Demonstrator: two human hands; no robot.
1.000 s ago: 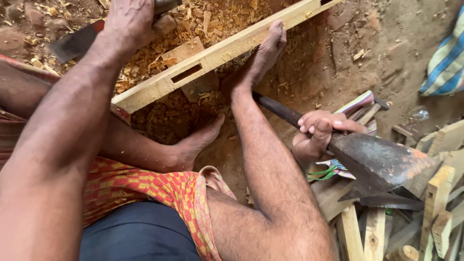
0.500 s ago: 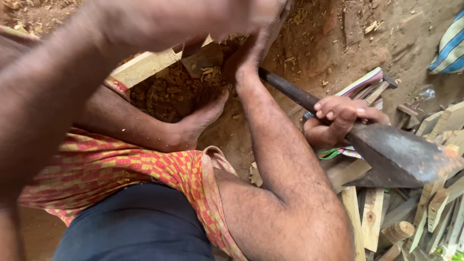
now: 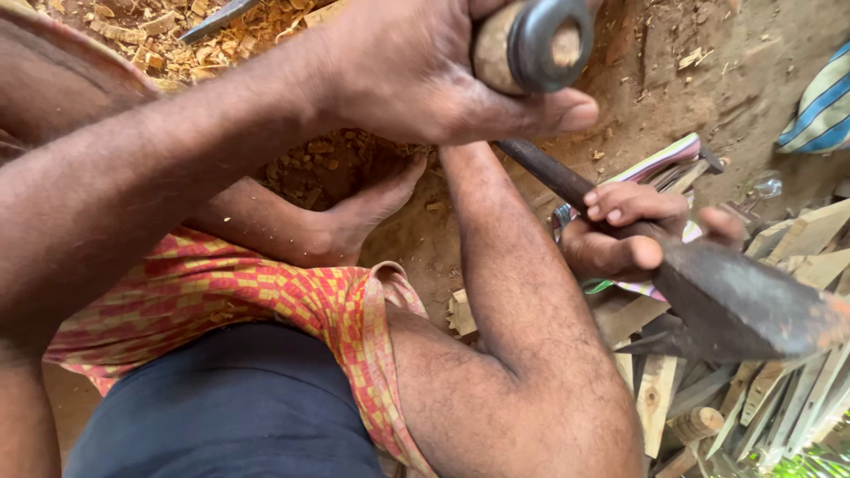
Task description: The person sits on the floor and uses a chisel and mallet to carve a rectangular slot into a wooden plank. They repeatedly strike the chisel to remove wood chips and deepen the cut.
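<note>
Head view only. Left hand (image 3: 443, 71) was raised close to the cam, fingers wrapped tight round a wooden handle (image 3: 531, 40) w/ a dark metal ring on its butt end; the rest of that tool ran out of frame at the top, so kind unclear. Right hand (image 3: 620, 235) gripped an adze (image 3: 708, 292) low at the right, fingers curled shut round the dark shaft just behind the head, thumb on the near side.

Handling, as a judgement: the adze head looked like thick forged iron, so prob. heavy & front-loaded, fully rigid; edge likely sharp. Best hold is the shaft, close to the head for control, never the blade. Shaft looked smooth, maybe slick w/ sweat.

Looks: broad dark wedge-shaped blade, rusty-orange at the far tip, thin round shaft running up-left past the right leg.

It hung above wood offcuts (image 3: 673, 407) at the lower right, apart from them. Chips (image 3: 159, 26) covered the dirt at the top left.
</note>
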